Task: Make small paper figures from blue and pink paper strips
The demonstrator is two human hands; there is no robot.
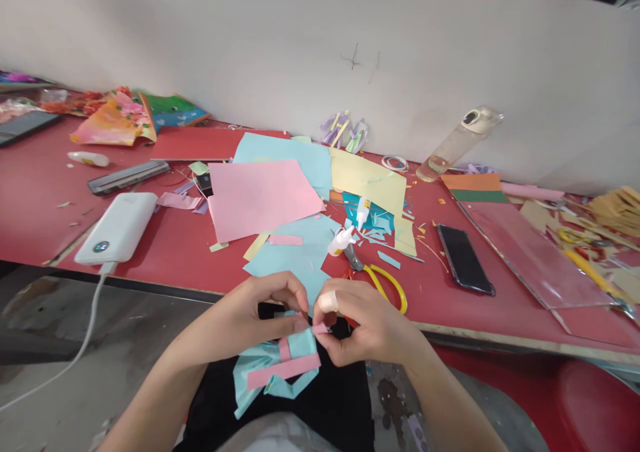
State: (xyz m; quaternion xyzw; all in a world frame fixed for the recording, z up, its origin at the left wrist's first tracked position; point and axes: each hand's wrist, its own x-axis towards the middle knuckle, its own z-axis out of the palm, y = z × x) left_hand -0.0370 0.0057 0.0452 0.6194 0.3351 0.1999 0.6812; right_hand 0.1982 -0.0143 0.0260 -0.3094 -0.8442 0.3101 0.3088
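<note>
My left hand (270, 309) pinches the upper edge of a folded light-blue paper piece (260, 359) above my lap. Pink paper strips (285, 370) run across this blue paper. My right hand (360, 315), with a bandage around one finger, pinches a small pink strip (321, 329) at the paper's right edge. Just beyond my hands, on the table, lie yellow-handled scissors (387, 285) and two white glue bottles (341, 240). Part of the folded paper is hidden behind my left fingers.
Pink (265, 195), light-blue and yellow sheets overlap on the red table (185, 252). A white power bank (117, 229) with a cable lies left. To the right are a black phone (464, 259), a leaning clear bottle (457, 144) and a plastic-covered folder (535, 252). Paper scraps are scattered around.
</note>
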